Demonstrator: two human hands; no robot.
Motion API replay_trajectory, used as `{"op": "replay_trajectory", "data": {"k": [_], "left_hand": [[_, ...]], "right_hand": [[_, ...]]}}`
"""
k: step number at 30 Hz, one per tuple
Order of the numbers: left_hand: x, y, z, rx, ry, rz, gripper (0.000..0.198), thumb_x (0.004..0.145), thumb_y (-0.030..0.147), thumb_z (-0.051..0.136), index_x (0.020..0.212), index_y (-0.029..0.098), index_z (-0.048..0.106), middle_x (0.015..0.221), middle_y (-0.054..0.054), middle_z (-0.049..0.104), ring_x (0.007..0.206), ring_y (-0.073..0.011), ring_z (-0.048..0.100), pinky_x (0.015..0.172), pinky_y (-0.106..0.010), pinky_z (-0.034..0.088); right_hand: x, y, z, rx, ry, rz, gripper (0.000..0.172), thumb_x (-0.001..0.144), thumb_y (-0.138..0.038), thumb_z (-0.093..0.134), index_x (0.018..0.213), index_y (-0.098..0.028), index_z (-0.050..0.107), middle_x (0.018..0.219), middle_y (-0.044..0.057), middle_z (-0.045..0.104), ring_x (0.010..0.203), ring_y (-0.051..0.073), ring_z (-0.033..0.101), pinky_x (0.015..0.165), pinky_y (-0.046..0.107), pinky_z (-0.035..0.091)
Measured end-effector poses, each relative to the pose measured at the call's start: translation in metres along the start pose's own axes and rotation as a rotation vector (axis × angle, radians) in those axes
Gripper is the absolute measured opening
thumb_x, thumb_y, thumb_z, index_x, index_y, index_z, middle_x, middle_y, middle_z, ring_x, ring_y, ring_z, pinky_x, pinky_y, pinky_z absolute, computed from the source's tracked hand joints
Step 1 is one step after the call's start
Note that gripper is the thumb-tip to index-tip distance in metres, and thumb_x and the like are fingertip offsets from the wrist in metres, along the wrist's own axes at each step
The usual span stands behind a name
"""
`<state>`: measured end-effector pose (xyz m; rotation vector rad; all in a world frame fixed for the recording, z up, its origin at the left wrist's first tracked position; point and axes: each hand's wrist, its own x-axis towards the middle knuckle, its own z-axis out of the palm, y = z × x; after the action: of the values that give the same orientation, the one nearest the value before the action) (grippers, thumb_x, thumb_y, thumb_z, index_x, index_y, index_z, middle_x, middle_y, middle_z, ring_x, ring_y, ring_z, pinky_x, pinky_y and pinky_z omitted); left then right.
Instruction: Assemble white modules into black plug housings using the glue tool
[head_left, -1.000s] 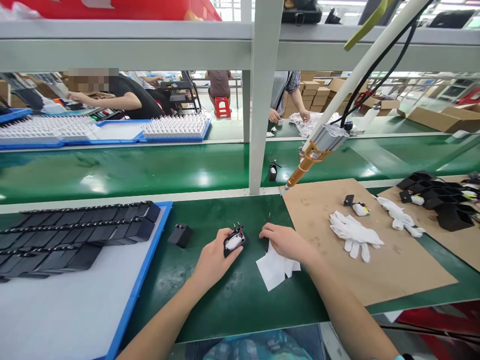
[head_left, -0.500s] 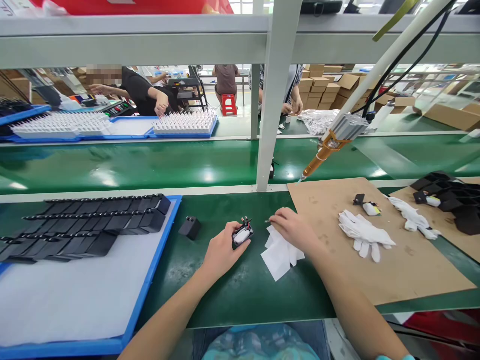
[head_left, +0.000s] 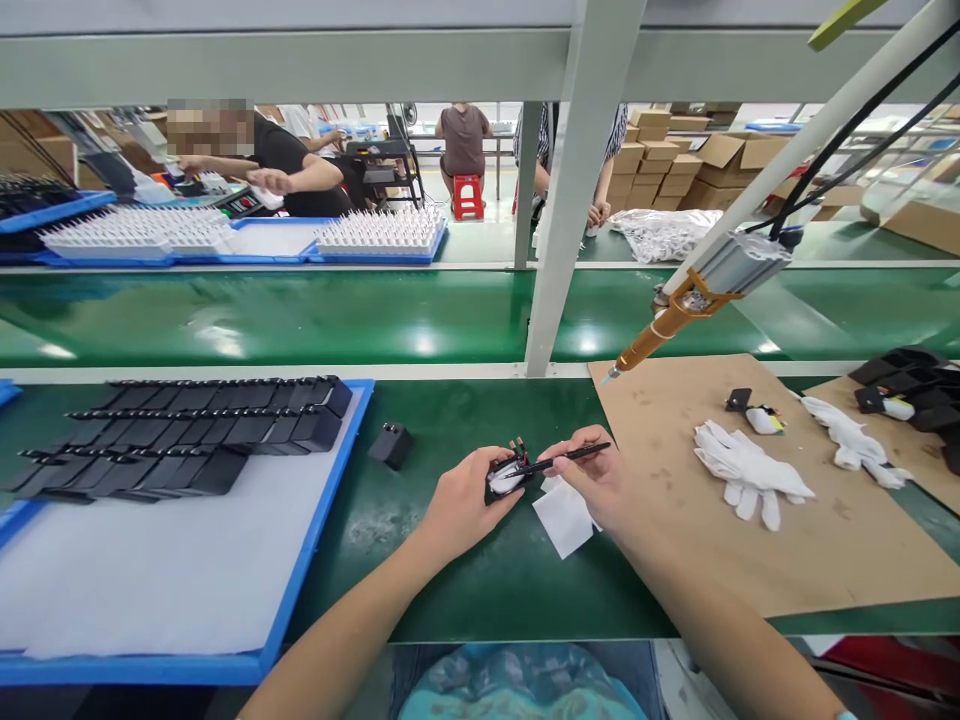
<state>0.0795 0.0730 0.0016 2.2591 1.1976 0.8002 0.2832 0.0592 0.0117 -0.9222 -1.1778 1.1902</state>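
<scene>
My left hand (head_left: 469, 500) grips a small black plastic housing (head_left: 504, 482) with a white part inside and short wires, some red, at its top. Between the fingers of my right hand (head_left: 592, 475) are slim black tweezers (head_left: 577, 452), their tip at the housing's open side. White paper sheets (head_left: 562, 522) lie on the green bench just below my right hand, which partly covers them. A closed black box (head_left: 391, 446) stands on the bench to the left of my left hand.
At left, a blue-rimmed tray (head_left: 307, 545) holds rows of black boxes (head_left: 217, 430). An orange-tipped dispenser (head_left: 652, 335) hangs over brown cardboard (head_left: 697, 560) bearing white gloves (head_left: 750, 475) and small parts (head_left: 763, 420). A grey post (head_left: 577, 190) rises behind. Co-workers sit beyond the conveyor (head_left: 337, 315).
My right hand has lifted off the paper with the tweezers and brought them to the housing. My left hand still holds the housing. The view has shifted slightly.
</scene>
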Motion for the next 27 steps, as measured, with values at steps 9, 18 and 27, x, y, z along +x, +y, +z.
{"op": "replay_trajectory", "data": {"k": [9, 18, 27], "left_hand": [[-0.0017, 0.0018, -0.0002, -0.005, 0.034, 0.041, 0.036, 0.085, 0.031, 0.064, 0.116, 0.023, 0.047, 0.112, -0.005, 0.068, 0.098, -0.0196, 0.068, 0.083, -0.031, 0.055], [-0.0020, 0.0029, -0.0032, -0.020, 0.021, 0.038, 0.035, 0.087, 0.033, 0.062, 0.116, 0.023, 0.047, 0.115, -0.006, 0.068, 0.100, -0.0205, 0.067, 0.084, -0.033, 0.054], [-0.0022, 0.0027, -0.0034, -0.010, 0.017, 0.044, 0.034, 0.087, 0.035, 0.061, 0.116, 0.024, 0.048, 0.114, -0.006, 0.068, 0.100, -0.0207, 0.068, 0.084, -0.032, 0.055]], "right_hand": [[-0.0063, 0.0020, 0.0033, -0.065, -0.017, -0.076, 0.018, 0.084, -0.024, 0.069, 0.088, -0.025, 0.051, 0.086, 0.001, 0.075, 0.081, 0.016, 0.071, 0.075, 0.032, 0.058], [-0.0047, 0.0026, 0.0035, -0.060, -0.024, -0.050, 0.020, 0.084, -0.027, 0.069, 0.088, -0.025, 0.050, 0.086, 0.002, 0.076, 0.076, 0.016, 0.072, 0.069, 0.031, 0.059], [-0.0045, 0.0028, 0.0026, -0.055, -0.040, -0.038, 0.021, 0.084, -0.030, 0.069, 0.086, -0.025, 0.049, 0.085, 0.002, 0.075, 0.076, 0.016, 0.071, 0.066, 0.032, 0.061]]}}
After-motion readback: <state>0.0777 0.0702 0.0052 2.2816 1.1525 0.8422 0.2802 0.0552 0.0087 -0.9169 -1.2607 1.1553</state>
